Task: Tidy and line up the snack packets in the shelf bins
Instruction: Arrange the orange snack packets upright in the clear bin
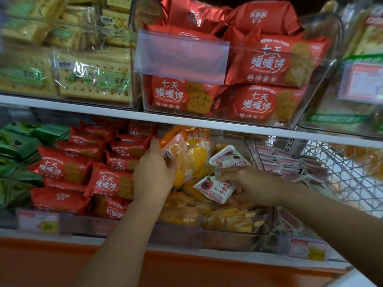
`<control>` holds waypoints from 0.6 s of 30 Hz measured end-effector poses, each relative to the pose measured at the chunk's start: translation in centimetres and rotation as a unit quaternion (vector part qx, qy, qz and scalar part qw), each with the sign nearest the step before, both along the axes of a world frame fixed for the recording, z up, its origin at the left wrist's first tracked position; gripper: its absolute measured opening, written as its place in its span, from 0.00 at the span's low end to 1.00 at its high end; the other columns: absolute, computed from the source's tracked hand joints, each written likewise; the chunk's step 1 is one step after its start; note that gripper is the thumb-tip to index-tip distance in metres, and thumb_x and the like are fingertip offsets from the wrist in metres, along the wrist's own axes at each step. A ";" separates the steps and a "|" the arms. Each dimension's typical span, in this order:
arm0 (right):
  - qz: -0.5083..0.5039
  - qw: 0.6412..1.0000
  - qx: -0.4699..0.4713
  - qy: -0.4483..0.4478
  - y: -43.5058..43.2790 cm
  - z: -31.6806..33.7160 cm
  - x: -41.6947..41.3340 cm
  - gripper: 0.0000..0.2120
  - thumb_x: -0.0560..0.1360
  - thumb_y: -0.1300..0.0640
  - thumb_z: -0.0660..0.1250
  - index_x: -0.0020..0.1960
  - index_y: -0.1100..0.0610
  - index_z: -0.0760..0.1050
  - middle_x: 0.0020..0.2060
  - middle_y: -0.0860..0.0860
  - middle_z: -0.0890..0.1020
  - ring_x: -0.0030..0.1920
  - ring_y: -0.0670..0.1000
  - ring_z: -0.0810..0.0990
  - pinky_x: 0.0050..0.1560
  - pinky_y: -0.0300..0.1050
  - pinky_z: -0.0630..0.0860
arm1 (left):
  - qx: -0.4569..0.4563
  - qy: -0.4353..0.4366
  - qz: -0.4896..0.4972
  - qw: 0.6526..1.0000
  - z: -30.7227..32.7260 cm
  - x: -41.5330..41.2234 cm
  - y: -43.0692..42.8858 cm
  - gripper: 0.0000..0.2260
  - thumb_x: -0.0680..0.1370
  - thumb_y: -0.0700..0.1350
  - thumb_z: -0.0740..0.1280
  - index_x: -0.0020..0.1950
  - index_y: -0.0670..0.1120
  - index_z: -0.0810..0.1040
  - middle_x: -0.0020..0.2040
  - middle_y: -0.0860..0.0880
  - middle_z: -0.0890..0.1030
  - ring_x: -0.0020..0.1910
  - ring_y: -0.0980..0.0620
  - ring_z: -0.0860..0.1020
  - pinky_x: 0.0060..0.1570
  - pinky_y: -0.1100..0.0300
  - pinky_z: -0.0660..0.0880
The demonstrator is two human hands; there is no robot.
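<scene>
Left hand point(154, 172): fingers grasp upright orange packet point(186, 156). Right hand point(250, 185): fingers pinch stray white packet point(215, 188), middle bin point(259, 233), lower shelf. Second white packet point(228, 157) behind. Red packets point(112, 183) jumbled. Judged: task roughly midway.
</scene>
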State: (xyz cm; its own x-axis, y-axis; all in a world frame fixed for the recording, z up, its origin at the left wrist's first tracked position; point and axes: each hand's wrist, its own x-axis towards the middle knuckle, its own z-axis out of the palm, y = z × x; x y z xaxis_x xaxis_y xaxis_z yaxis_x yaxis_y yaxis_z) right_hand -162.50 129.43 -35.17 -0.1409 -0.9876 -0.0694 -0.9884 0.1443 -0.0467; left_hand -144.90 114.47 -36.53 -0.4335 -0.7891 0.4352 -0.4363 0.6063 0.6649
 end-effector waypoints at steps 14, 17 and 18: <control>-0.018 0.999 -0.031 -0.007 -0.7 -0.2 -0.4 0.15 0.75 0.56 0.67 0.61 0.52 0.77 0.58 0.48 0.80 0.56 0.48 0.78 0.55 0.46 0.76 | -0.002 -0.013 0.004 1.000 -0.2 0.1 0.0 0.17 0.76 0.45 0.67 0.63 0.44 0.67 0.52 0.44 0.80 0.48 0.43 0.80 0.45 0.47 0.78; 0.005 0.999 -0.025 0.020 -0.9 0.0 -0.5 0.16 0.73 0.56 0.70 0.60 0.55 0.78 0.57 0.50 0.80 0.56 0.49 0.78 0.56 0.46 0.75 | -0.002 -0.015 0.005 1.000 -0.1 0.0 0.2 0.16 0.76 0.44 0.67 0.62 0.44 0.67 0.51 0.45 0.80 0.48 0.43 0.80 0.45 0.48 0.78; 0.014 0.999 -0.036 0.034 -1.1 -0.1 -0.8 0.14 0.73 0.56 0.69 0.58 0.55 0.79 0.55 0.50 0.80 0.54 0.50 0.78 0.55 0.47 0.75 | -0.002 -0.015 0.006 1.000 -0.1 0.0 0.2 0.16 0.76 0.44 0.67 0.62 0.45 0.67 0.51 0.45 0.80 0.48 0.43 0.80 0.45 0.48 0.78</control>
State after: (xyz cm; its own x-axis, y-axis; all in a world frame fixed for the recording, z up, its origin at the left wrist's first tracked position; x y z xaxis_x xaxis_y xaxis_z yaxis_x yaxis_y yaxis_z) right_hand -163.25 128.34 -35.28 -0.1147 -0.9933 0.0110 -0.9933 0.1148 0.0112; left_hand -144.94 114.66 -36.59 -0.4374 -0.7923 0.4253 -0.4634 0.6039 0.6485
